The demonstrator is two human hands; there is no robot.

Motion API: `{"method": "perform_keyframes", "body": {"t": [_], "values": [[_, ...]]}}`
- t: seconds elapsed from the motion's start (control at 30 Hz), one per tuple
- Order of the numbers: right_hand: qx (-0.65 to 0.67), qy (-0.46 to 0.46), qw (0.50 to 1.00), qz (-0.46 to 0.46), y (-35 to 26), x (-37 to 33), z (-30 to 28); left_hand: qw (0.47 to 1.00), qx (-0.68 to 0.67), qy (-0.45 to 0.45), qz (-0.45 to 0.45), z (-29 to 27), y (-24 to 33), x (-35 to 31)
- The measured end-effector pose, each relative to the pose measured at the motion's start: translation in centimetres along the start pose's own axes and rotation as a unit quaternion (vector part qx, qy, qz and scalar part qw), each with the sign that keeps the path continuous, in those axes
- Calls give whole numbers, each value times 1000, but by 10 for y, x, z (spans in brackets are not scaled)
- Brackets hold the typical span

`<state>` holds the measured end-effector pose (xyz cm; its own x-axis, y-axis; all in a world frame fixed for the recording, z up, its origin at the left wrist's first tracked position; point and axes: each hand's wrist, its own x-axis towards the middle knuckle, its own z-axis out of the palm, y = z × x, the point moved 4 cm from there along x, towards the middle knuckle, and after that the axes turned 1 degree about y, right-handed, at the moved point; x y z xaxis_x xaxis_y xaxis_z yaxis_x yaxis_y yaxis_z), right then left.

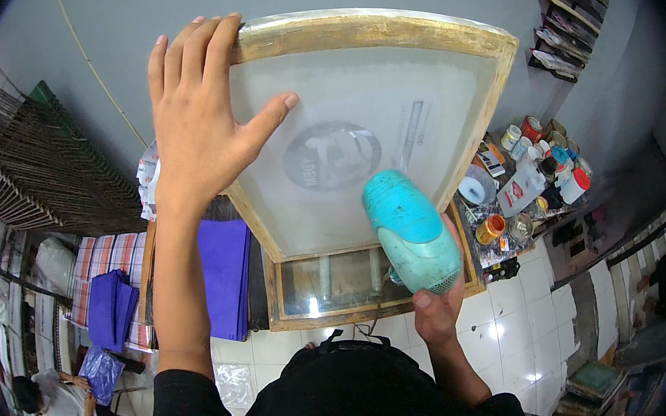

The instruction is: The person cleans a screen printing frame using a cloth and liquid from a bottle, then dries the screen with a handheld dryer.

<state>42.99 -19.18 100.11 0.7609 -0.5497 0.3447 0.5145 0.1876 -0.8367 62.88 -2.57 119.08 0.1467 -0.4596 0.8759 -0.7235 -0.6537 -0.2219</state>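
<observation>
A wooden screen-printing frame (375, 35) leans upright in front of me, its pale mesh bearing a faint oval design and some small markings. My left hand (205, 113) holds its upper left corner, the thumb lying in front of the mesh and the fingers at the outer edge. In my right hand (438, 308) is a turquoise hair dryer (412, 228), held close in front of the lower right part of the mesh. Most of the right fingers are hidden behind the dryer. Below the screen lies a wood-framed glass panel (341, 286), where the screen's lower edge stands.
A cluttered side table (500, 242) with jars, bottles and a white jug (522, 189) stands at the right. Folded purple cloth (222, 277) lies left of the glass panel. A wire rack (22, 151) is farther left. Another person (53, 396) sits at the lower left.
</observation>
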Motion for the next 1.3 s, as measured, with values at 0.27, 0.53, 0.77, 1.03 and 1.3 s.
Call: {"method": "perform_keyframes", "body": {"t": [0.27, 0.53, 0.77, 1.03, 1.3], "values": [[3, 6, 999, -32, -12, 9, 9, 1000, -1, -1, -5, -4, 0, -1], [22, -6, 999, -37, -23, 11, 21, 1000, 0, -7, -8, -6, 1, -3], [16, -10, 999, -35, -27, 11, 23, 1000, -2, -18, -11, -9, 2, 0], [25, 11, 999, -39, -34, 10, 17, 999, -6, -29, -25, -11, 4, 2], [19, 43, 995, -84, -39, 12, 5, 999, -2, -24, -31, -10, 3, 2]]}}
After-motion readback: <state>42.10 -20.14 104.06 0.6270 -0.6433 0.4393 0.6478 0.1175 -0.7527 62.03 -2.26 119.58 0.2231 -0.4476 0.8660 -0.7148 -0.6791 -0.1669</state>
